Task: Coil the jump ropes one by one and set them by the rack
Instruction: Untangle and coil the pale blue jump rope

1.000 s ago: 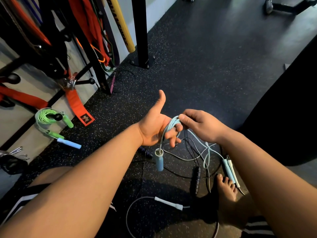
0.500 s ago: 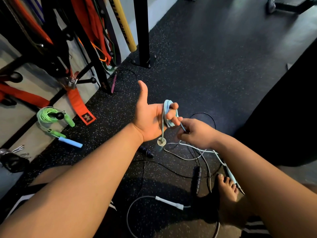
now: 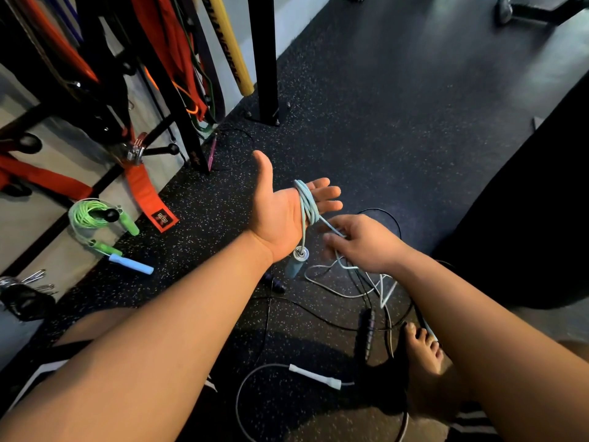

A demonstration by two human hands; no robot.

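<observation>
A light blue jump rope point(image 3: 307, 202) is wound in several loops around the fingers of my left hand point(image 3: 277, 215), which is palm up with the thumb out and the fingers nearly straight. One blue handle point(image 3: 294, 264) hangs below that wrist. My right hand point(image 3: 366, 247) pinches the loose run of the same rope just right of the coil. The rest of it trails to the floor in a tangle. A coiled green jump rope point(image 3: 92, 215) lies by the rack point(image 3: 159, 90) at the left, with a light blue handle point(image 3: 130, 264) beside it.
Loose on the rubber floor are a black rope with a black handle point(image 3: 366, 333) and a white-handled rope point(image 3: 314, 376), near my bare foot point(image 3: 424, 355). An orange strap point(image 3: 146, 193) hangs from the rack. A black post point(image 3: 264, 59) stands behind. A large dark object point(image 3: 526, 218) fills the right.
My right hand has carried the rope over and down, adding a loop on my left fingers. My left fingers have straightened and the hand turned more palm up.
</observation>
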